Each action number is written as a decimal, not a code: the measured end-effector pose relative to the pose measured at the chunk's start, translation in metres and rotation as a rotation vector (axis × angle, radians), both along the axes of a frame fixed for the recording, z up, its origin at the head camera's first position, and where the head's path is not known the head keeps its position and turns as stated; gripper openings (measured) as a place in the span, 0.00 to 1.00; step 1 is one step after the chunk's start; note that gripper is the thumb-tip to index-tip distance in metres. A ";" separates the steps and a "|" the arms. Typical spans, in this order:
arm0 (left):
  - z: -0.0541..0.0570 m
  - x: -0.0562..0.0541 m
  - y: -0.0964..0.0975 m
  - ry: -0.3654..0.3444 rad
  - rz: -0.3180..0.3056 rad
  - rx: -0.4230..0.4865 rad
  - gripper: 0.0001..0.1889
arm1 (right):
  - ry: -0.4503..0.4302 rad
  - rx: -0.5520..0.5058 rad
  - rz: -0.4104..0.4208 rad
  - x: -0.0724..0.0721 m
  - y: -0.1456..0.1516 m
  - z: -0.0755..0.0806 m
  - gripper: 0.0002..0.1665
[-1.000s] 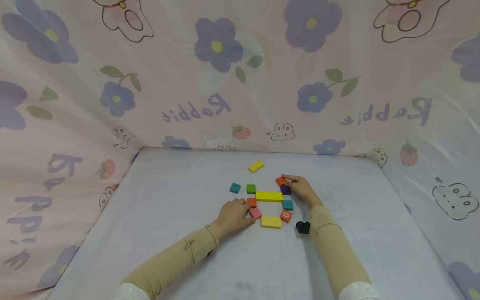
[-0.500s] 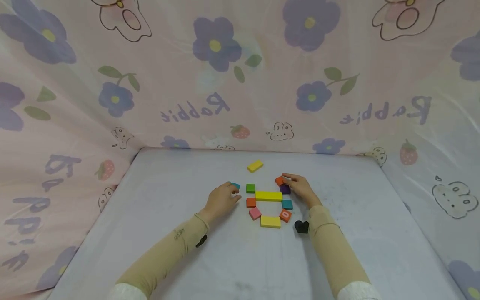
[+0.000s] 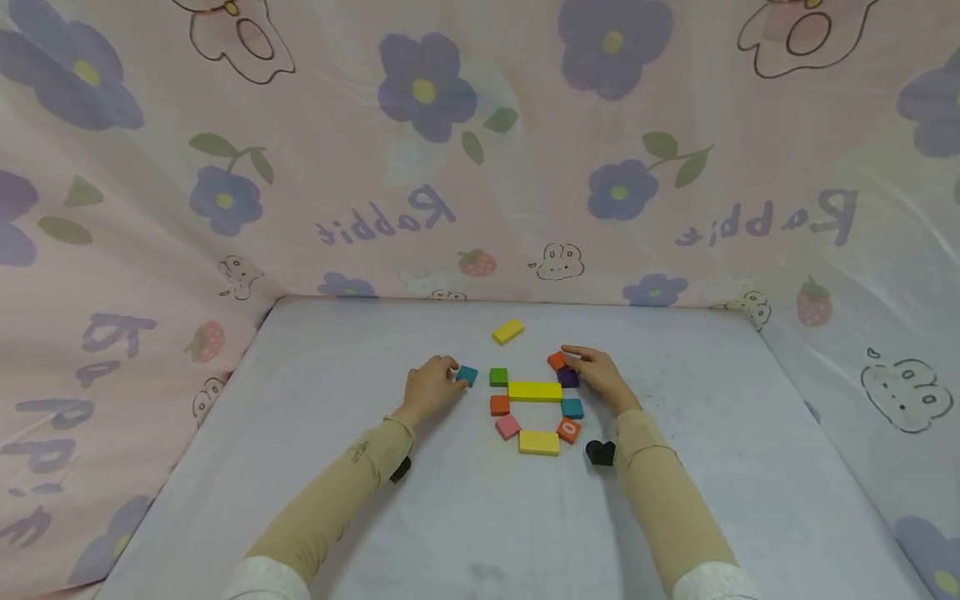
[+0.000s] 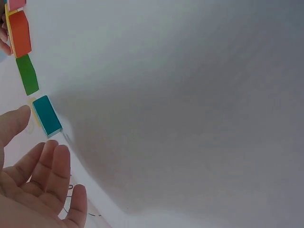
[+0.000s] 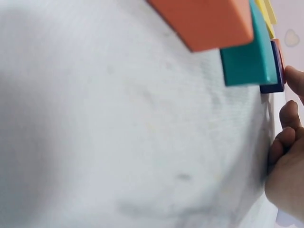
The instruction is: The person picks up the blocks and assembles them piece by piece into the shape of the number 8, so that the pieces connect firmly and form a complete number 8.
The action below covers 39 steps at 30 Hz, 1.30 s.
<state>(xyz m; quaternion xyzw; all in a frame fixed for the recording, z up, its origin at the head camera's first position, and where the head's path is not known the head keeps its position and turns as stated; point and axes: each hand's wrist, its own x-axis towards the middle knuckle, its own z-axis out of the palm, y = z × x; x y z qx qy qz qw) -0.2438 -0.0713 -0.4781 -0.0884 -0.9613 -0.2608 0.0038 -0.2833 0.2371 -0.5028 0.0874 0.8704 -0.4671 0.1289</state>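
In the head view my left hand (image 3: 429, 388) is just left of a teal block (image 3: 467, 376). In the left wrist view its thumb and loosely bent fingers are spread around that teal block (image 4: 46, 116), with small gaps visible. My right hand (image 3: 597, 373) pinches an orange block (image 3: 556, 361) between thumb and index finger. That block lies against a purple block (image 3: 567, 378); in the right wrist view the thumb meets them beside the purple block (image 5: 272, 88). The index fingertip is hidden there.
A green block (image 3: 498, 377), long yellow block (image 3: 535, 392), red-orange block (image 3: 499, 406), pink block (image 3: 507, 427), pale yellow block (image 3: 538, 442), numbered orange block (image 3: 569, 430) and second teal block (image 3: 572, 408) form a ring-like figure. Another yellow block (image 3: 507, 332) lies farther back on the white table (image 3: 337, 350).
My left hand has left the pink and red-orange blocks and moved away and to the left, reaching the teal block. My right hand stays at the orange block.
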 end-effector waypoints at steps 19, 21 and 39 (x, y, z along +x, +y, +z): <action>-0.007 -0.016 0.008 -0.076 0.019 -0.011 0.16 | 0.022 -0.038 -0.010 0.003 0.002 0.000 0.28; -0.007 -0.018 0.009 -0.050 0.005 -0.007 0.16 | 0.024 -0.049 -0.016 0.003 0.003 -0.001 0.28; -0.004 -0.031 0.025 -0.055 0.023 0.002 0.17 | 0.057 -0.036 -0.002 0.006 0.000 0.003 0.32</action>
